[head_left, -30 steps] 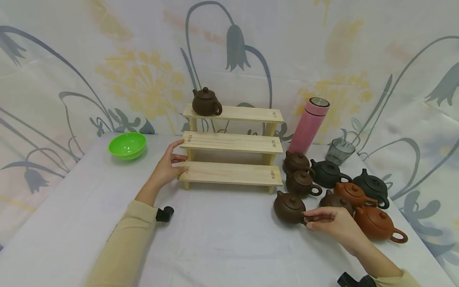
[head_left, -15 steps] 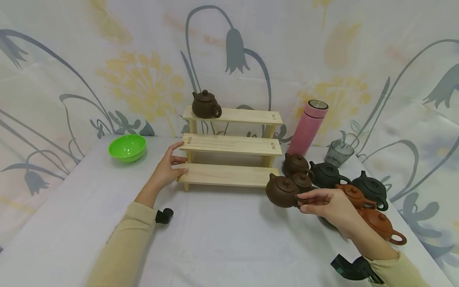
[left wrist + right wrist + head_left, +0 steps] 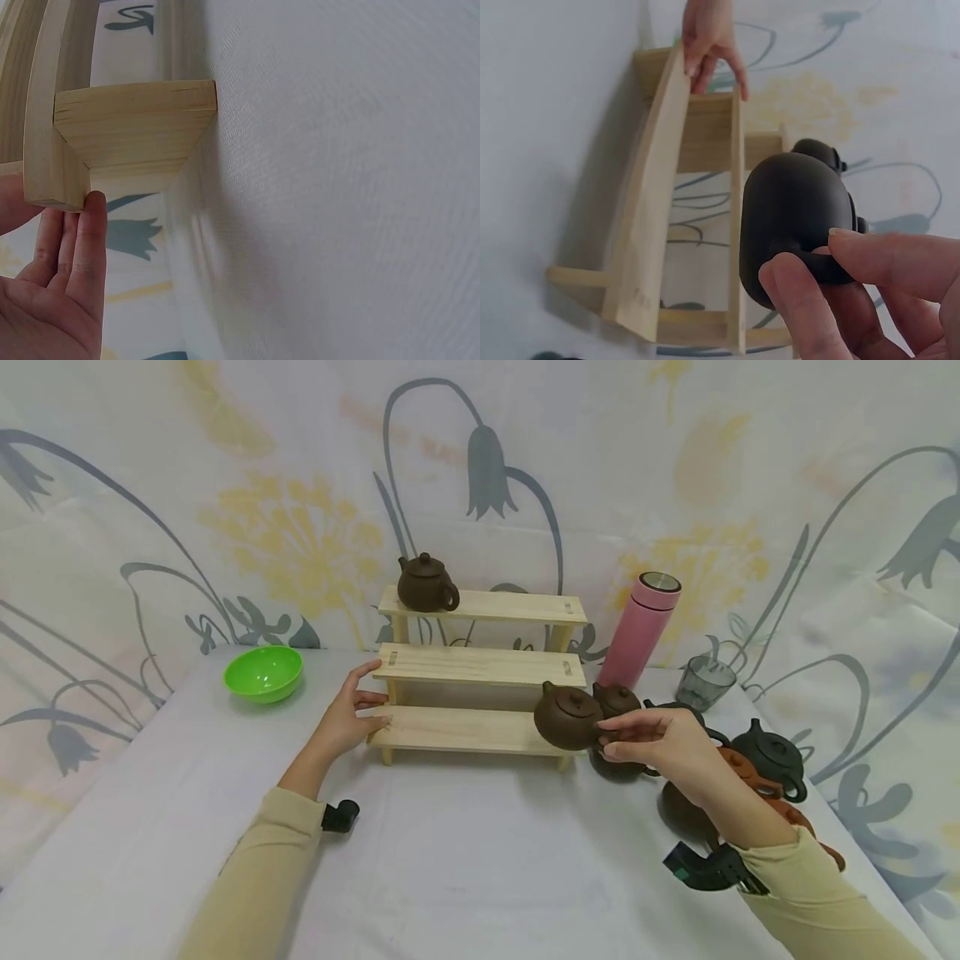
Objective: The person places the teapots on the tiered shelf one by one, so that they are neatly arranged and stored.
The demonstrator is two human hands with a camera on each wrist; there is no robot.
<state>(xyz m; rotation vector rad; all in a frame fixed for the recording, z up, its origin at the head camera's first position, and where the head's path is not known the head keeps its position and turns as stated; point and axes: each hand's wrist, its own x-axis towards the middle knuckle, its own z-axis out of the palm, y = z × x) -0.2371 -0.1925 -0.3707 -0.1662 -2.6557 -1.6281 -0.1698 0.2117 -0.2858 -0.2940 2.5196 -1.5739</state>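
Note:
My right hand [image 3: 663,747] pinches the handle of a dark brown teapot [image 3: 567,717], held in the air before the right end of the lowest board. In the right wrist view, thumb and fingers meet on the handle of that teapot [image 3: 795,217]. My left hand [image 3: 345,718] rests against the left end of a three-tier wooden display stand [image 3: 480,666], touching the middle and lowest boards. Its fingers [image 3: 90,255] look fairly straight in the left wrist view. Another dark brown teapot [image 3: 426,583] stands upright at the left of the top board.
Right of the stand, several brown, black and orange teapots [image 3: 768,756] sit close together, partly hidden by my right arm. Behind them stand a pink thermos bottle [image 3: 640,631] and a glass [image 3: 703,683]. A green bowl [image 3: 264,674] sits at the left.
My right hand has lifted the dark brown teapot off the table and carried it up and left toward the stand. My left hand stays at the stand's left end.

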